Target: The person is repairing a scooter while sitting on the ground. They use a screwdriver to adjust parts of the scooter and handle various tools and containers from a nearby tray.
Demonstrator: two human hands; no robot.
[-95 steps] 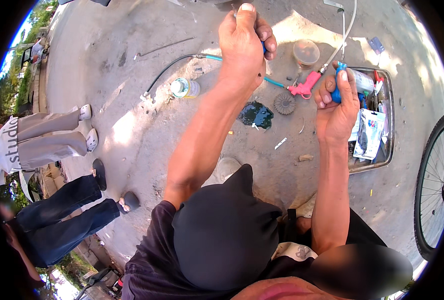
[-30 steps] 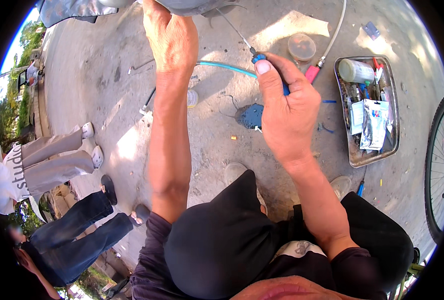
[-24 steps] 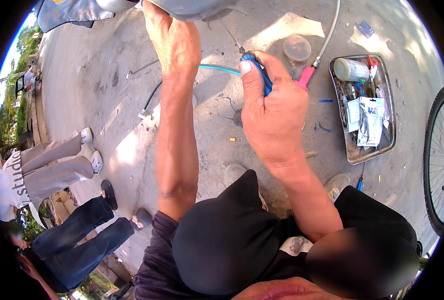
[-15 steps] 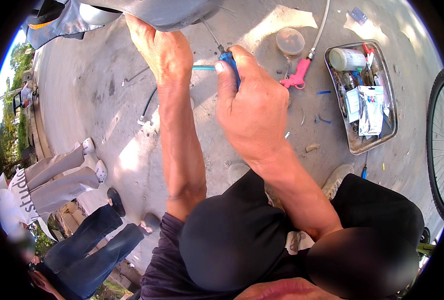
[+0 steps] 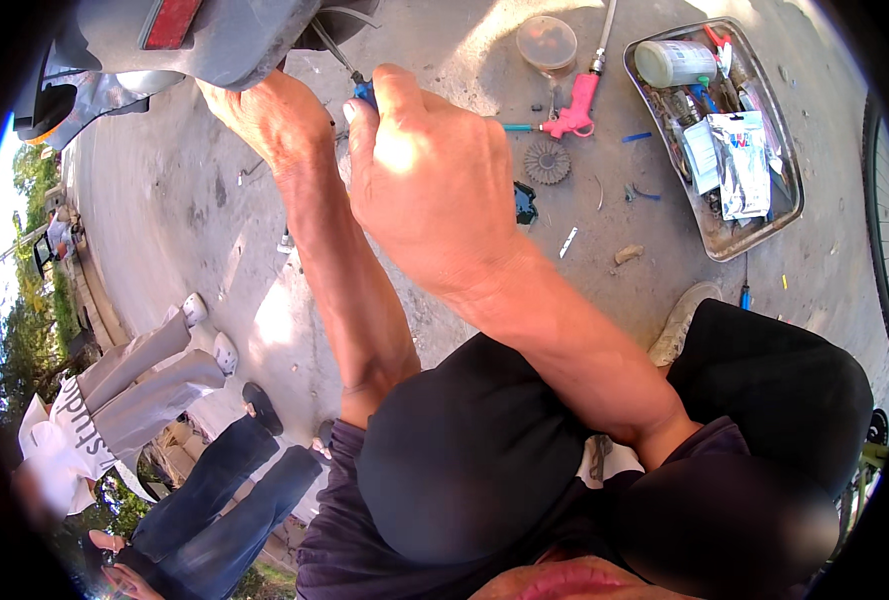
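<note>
My right hand (image 5: 434,180) is closed around the blue handle of a screwdriver (image 5: 364,92), thumb along its side. The metal shaft runs up and left to the underside of a grey scooter-like body panel (image 5: 234,50) with a red reflector (image 5: 172,22). Its tip is lost behind the panel's edge. My left hand (image 5: 274,118) reaches in beneath the same panel, just left of the screwdriver. The panel covers the left fingers, so what they touch cannot be seen.
A metal tray (image 5: 709,240) of tools, a jar and packets lies right. Nearer are a pink air gun (image 5: 576,112) on a hose, a clear tub (image 5: 547,45), a finned round part (image 5: 547,161) and a dark piece (image 5: 525,203). Two people stand left; a bicycle wheel (image 5: 882,220) is far right.
The view has shifted, bringing more of the panel and its reflector into sight. My right hand, still gripping the screwdriver, appears further left and higher, uncovering the finned part and dark piece.
</note>
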